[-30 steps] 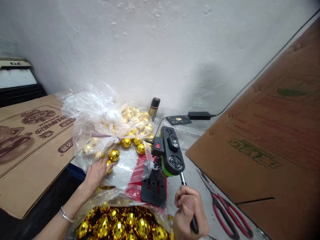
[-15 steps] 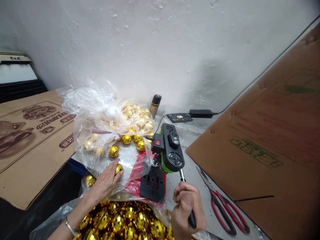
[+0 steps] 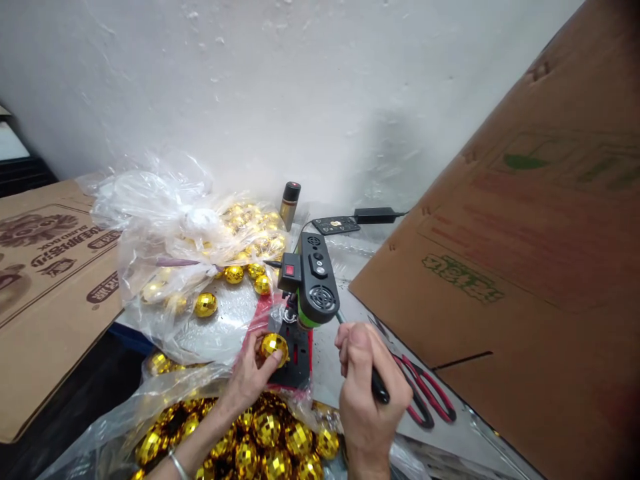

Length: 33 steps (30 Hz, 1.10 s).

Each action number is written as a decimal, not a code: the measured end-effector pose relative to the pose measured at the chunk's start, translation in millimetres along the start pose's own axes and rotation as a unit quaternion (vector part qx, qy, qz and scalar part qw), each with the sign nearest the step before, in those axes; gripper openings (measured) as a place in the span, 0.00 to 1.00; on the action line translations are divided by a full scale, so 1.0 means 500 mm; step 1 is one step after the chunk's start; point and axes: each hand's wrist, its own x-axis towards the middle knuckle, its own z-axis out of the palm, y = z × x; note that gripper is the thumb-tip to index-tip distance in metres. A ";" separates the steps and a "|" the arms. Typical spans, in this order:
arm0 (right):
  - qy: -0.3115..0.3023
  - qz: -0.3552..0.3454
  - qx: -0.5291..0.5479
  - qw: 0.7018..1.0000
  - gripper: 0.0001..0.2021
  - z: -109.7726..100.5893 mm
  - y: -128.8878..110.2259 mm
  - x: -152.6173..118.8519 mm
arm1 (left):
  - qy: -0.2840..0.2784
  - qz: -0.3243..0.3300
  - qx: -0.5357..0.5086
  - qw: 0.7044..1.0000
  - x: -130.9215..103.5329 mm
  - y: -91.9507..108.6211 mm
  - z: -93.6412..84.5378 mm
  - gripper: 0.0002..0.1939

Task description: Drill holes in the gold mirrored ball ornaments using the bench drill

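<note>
My left hand (image 3: pixel 250 370) pinches a gold mirrored ball (image 3: pixel 275 349) over the slotted black base plate (image 3: pixel 295 373) of a small press. Above the plate is the press's black head (image 3: pixel 319 277), with round vents, a green lower edge and a red switch on a side box. My right hand (image 3: pixel 370 380) is wrapped round the black-handled lever (image 3: pixel 380 387) at the press's right side. Below the base, many gold balls (image 3: pixel 267 427) fill an open clear plastic bag. More gold balls (image 3: pixel 205 305) lie on and under plastic left of the press.
Red-handled scissors (image 3: pixel 433 393) lie to the right, beside a big leaning cardboard box (image 3: pixel 500 267). Behind are a spray can (image 3: pixel 290 207), a black power adapter (image 3: pixel 375 215) and a tied clear bag (image 3: pixel 195 220). Another cardboard box (image 3: pixel 55 287) is at left.
My left hand has brought the gold ball rightward from the plastic to the press base. My right hand still grips the lever, now higher against the press. The view has shifted right.
</note>
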 end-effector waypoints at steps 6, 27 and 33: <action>-0.023 -0.016 0.000 1.000 0.15 -0.006 0.007 -0.004 | 0.026 0.143 0.201 0.969 0.031 -0.027 0.025 0.27; -0.034 -0.045 -0.017 0.998 0.13 -0.014 0.019 -0.029 | -0.067 0.198 0.337 0.918 0.108 -0.036 0.043 0.27; -0.011 -0.112 -0.037 0.993 0.16 -0.005 0.077 -0.072 | -0.080 0.184 0.329 0.923 0.112 -0.053 0.041 0.29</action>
